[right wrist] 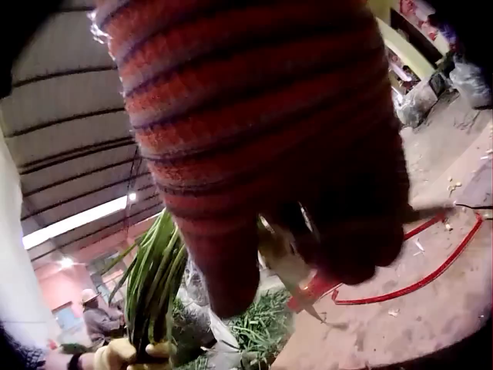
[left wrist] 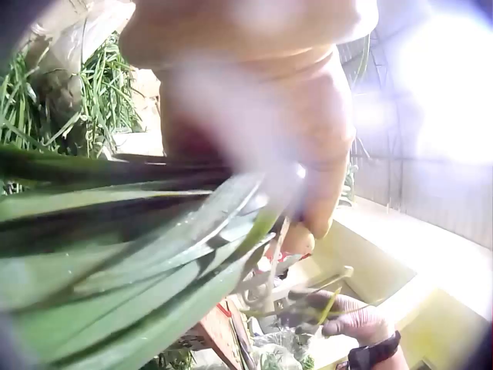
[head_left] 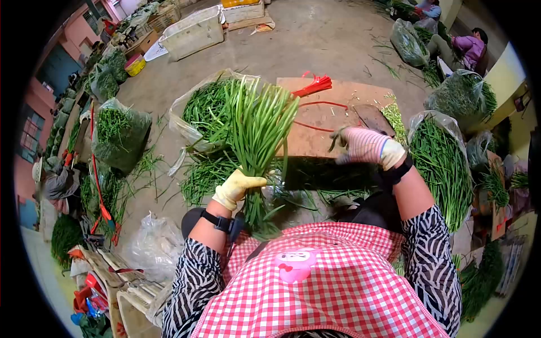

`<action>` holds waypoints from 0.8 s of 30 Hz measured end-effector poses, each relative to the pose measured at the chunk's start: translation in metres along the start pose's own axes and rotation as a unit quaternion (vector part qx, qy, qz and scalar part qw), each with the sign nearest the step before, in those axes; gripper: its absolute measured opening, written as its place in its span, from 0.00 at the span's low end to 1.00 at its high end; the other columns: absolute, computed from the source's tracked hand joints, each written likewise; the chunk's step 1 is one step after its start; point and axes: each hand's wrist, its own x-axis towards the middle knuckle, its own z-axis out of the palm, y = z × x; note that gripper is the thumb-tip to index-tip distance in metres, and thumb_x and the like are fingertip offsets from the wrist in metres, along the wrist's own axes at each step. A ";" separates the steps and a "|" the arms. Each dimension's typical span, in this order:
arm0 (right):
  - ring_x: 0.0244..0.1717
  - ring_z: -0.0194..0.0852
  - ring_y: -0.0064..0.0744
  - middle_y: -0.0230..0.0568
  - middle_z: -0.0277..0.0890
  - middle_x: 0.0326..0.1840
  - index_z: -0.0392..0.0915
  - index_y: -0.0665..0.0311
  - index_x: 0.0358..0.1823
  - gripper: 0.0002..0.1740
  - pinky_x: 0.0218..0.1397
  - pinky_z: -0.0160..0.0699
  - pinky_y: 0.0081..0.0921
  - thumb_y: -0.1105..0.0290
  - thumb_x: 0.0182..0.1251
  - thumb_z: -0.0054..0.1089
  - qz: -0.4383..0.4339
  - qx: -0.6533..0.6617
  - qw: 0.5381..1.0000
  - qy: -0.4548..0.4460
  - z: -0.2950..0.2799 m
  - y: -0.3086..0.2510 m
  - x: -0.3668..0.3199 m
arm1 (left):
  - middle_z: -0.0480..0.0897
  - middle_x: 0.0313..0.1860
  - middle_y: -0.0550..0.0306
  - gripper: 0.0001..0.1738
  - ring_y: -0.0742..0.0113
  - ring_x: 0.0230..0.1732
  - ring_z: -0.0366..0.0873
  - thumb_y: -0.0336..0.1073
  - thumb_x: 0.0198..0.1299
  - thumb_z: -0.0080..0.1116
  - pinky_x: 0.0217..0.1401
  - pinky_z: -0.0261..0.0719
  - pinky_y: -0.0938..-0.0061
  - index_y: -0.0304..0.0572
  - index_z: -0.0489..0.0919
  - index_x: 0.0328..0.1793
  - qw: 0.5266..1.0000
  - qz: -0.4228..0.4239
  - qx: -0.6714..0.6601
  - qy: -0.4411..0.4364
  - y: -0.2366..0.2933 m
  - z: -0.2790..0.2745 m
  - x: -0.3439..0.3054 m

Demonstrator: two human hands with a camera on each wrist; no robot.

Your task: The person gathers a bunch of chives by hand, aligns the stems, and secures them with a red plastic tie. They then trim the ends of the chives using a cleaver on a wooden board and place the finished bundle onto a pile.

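My left hand (head_left: 239, 187), in a pale yellow glove, grips a bunch of garlic chives (head_left: 260, 127) upright, pale stalk ends up and leaves hanging below the fist. Broad green leaves (left wrist: 131, 270) fill much of the left wrist view. My right hand (head_left: 366, 146), in a pink striped glove, is raised over the right side of a wooden board (head_left: 307, 141). Its fingers curl round a few thin, yellowish withered leaves (left wrist: 330, 307), and a pale strip (right wrist: 289, 270) shows between the fingers in the right wrist view.
Red ties (head_left: 315, 85) lie at the board's back edge, and cut pale bits (head_left: 393, 121) along its right. An open plastic bag of greens (head_left: 208, 110) stands left of the board, another bag (head_left: 439, 163) to the right. Two people sit at the far right.
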 end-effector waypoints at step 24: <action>0.52 0.88 0.57 0.62 0.86 0.35 0.55 0.65 0.85 0.58 0.87 0.57 0.46 0.56 0.51 0.69 0.044 0.011 0.944 0.326 0.007 -0.064 0.079 | 0.88 0.41 0.61 0.17 0.70 0.41 0.82 0.30 0.55 0.72 0.46 0.80 0.73 0.35 0.87 0.52 0.978 -0.060 0.183 -0.077 0.004 0.010 0.009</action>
